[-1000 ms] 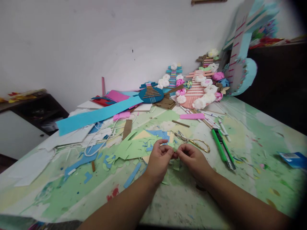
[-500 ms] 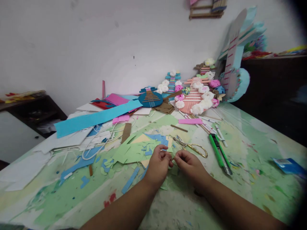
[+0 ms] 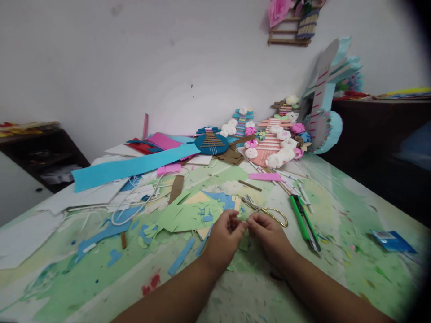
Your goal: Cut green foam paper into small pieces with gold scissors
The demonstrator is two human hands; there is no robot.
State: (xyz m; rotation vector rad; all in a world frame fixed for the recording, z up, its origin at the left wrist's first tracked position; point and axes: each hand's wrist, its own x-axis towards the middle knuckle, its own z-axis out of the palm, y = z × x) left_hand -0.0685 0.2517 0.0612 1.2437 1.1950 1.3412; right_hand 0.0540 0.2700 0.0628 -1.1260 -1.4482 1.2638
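My left hand (image 3: 226,237) and my right hand (image 3: 268,233) meet at their fingertips over the near middle of the table. Both are closed in a pinch. Something small and greenish seems to be between them, too small to make out. Just beyond my right hand lie gold-handled scissors (image 3: 266,210), and to its right is a green utility knife (image 3: 304,223). Left of my left hand are cut green paper (image 3: 186,215) and a blue paper strip (image 3: 182,256). Blue scraps (image 3: 220,197) lie behind the hands.
A long turquoise strip (image 3: 134,167), a white cord (image 3: 116,220) and white sheets (image 3: 25,237) cover the left side. Decorated paper instruments (image 3: 211,142) stand along the wall. A blue packet (image 3: 393,241) lies at the right, near a dark cabinet (image 3: 380,148).
The camera view has tilted up slightly and shifted. My left fingers have curled in closer to my right fingertips; the hands stay together in the same area.
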